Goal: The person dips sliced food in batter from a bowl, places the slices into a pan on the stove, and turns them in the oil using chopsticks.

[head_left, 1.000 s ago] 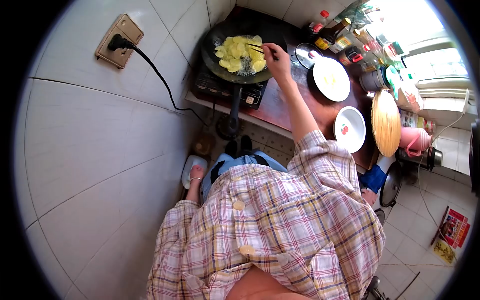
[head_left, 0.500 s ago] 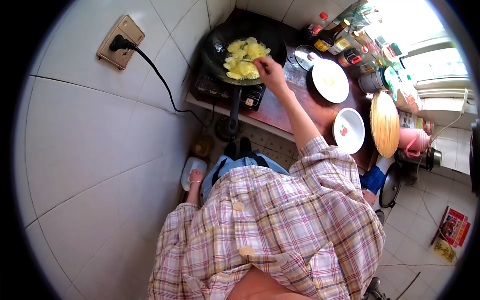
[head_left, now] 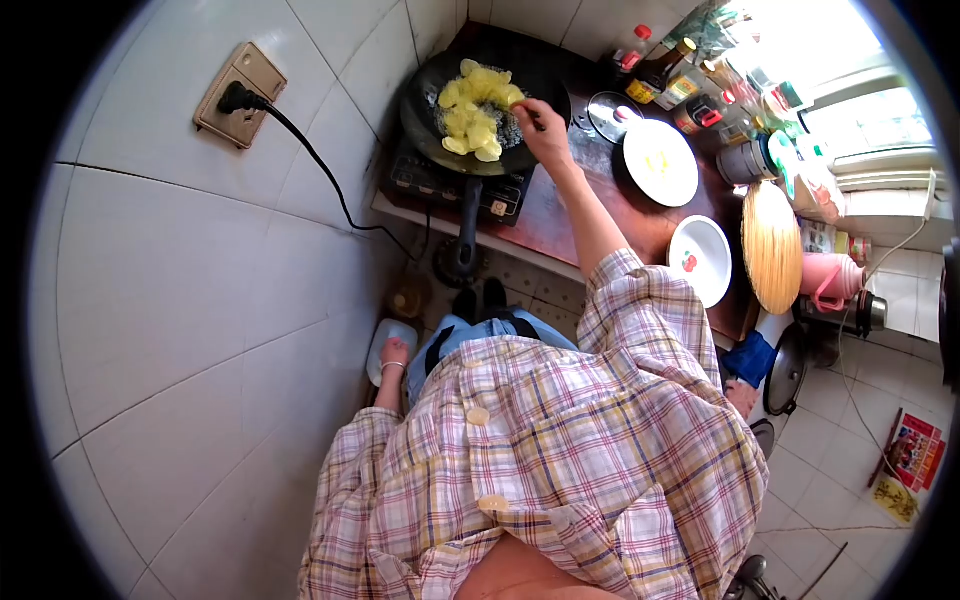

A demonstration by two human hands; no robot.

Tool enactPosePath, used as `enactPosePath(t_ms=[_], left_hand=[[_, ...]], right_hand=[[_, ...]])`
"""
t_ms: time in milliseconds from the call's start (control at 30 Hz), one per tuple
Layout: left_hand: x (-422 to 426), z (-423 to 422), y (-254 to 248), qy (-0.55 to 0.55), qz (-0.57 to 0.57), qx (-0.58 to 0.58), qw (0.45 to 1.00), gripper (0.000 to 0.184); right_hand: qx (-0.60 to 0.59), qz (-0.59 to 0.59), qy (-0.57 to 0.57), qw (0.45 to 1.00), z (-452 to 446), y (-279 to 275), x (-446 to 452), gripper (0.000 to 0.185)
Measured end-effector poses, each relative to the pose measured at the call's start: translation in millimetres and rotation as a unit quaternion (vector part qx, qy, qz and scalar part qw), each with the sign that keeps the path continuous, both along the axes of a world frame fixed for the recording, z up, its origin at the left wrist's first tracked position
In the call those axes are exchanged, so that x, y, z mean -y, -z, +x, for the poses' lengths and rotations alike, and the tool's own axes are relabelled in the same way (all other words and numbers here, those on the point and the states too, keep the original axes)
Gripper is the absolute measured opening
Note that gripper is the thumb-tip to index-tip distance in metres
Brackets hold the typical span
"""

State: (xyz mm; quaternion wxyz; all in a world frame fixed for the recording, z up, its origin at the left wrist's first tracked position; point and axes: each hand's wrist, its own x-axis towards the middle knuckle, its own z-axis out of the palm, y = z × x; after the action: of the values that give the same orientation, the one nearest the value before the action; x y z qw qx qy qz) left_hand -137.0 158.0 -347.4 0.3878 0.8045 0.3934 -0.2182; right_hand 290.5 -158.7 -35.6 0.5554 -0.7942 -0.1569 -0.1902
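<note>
Yellow food slices [head_left: 470, 110] lie in bubbling oil in a black wok [head_left: 425, 130] on the induction cooker [head_left: 430, 182]. Over the wok's right side, my right hand [head_left: 543, 130] is closed on dark chopsticks [head_left: 538, 124], whose tips are hard to make out against the food. Low at my left side, my left hand [head_left: 395, 352] grips a white dish [head_left: 384, 362], partly hidden by the hand. To the right of the wok are a glass lid [head_left: 604, 117], a white plate [head_left: 660, 163] with yellowish residue and a white bowl [head_left: 699, 262] with a red motif.
Bottles [head_left: 660, 72] line the back of the counter [head_left: 610, 215]. A round straw tray [head_left: 771, 248] and a pink thermos [head_left: 830, 276] are at the right. The wok's handle [head_left: 468, 230] juts over the front edge. A black cord [head_left: 325, 165] runs from the wall socket [head_left: 240, 95].
My right hand has shifted slightly around the wok's right side. The slices have been pushed about and now spread up and left, with open oil beside my hand. My left hand has barely moved.
</note>
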Motion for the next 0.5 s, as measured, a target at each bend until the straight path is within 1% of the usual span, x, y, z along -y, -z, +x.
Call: enactPosePath(t_ms=[67,100,167,200,233,267,300,333,367,400,433,500], left_hand=[[-1,0,5,-0.02,-0.006,0.008,1.0,0.036],[-1,1,8,-0.042,-0.013,0.017,0.999,0.036],[-1,-2,11,-0.035,-0.021,0.026,0.999,0.036],[1,-6,12,-0.028,-0.029,0.033,0.999,0.037],[4,-5,2,-0.028,-0.029,0.032,0.999,0.037],[5,-3,-8,0.032,0.01,-0.002,0.999,0.037],[6,-1,-16,0.091,0.05,-0.036,0.994,0.037],[5,-3,-15,0.09,0.052,-0.036,0.994,0.037],[5,-4,-14,0.053,0.026,-0.031,0.998,0.038],[4,-5,-12,0.016,0.0,-0.025,1.0,0.039],[4,-5,-13,0.015,0.0,-0.026,1.0,0.039],[5,-7,-11,-0.014,-0.008,-0.016,1.0,0.039]], right_hand=[[-0.025,-0.078,-0.029,0.996,-9,-5,3,0.011],[-0.024,-0.078,-0.03,0.996,-7,-12,3,0.011],[-0.034,-0.099,0.02,0.994,-9,-24,5,0.012],[-0.036,-0.1,0.021,0.994,-8,-23,5,0.012],[-0.01,-0.087,0.032,0.996,0,-20,1,0.012],[0.018,-0.072,0.041,0.996,9,-18,-4,0.012],[0.013,-0.034,0.024,0.999,17,-2,-7,0.012],[0.031,-0.051,0.018,0.998,18,3,-10,0.011],[-0.004,-0.041,-0.004,0.999,15,10,-7,0.012],[-0.039,-0.033,-0.027,0.998,4,4,-5,0.012],[-0.039,-0.034,-0.028,0.998,-4,2,-1,0.012],[-0.117,-0.028,-0.054,0.991,-14,-4,11,0.012]])
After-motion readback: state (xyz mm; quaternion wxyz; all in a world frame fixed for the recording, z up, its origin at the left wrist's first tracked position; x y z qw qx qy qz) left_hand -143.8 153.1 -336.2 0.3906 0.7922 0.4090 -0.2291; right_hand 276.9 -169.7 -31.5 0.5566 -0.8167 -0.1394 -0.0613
